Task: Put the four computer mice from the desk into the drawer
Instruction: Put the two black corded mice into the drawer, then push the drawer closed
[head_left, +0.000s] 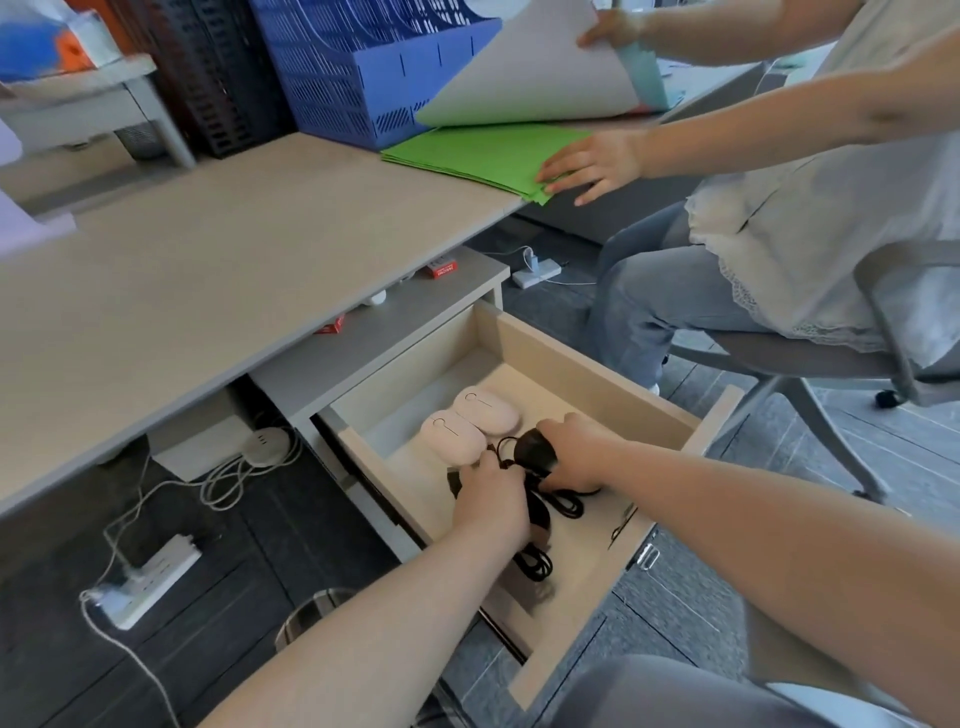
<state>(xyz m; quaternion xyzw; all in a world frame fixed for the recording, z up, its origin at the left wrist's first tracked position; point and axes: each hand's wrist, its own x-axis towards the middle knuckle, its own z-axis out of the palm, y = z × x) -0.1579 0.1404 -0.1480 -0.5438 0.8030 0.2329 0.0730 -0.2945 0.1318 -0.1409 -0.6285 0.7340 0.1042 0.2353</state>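
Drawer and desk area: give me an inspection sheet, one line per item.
Surface: desk top bare near the wearer; no mice seen on it.
Job's things: open drawer holds two pale mice side by side; black mouse with them; a fourth is not clearly seen.
Clutter: green folders and blue file rack at the far end.
Grippers: left hand on the black cords; right hand holds the black mouse.
Cables: black cords looped in the drawer; power strip and white leads on the floor.
Surroundings: seated person handling papers; bin below.
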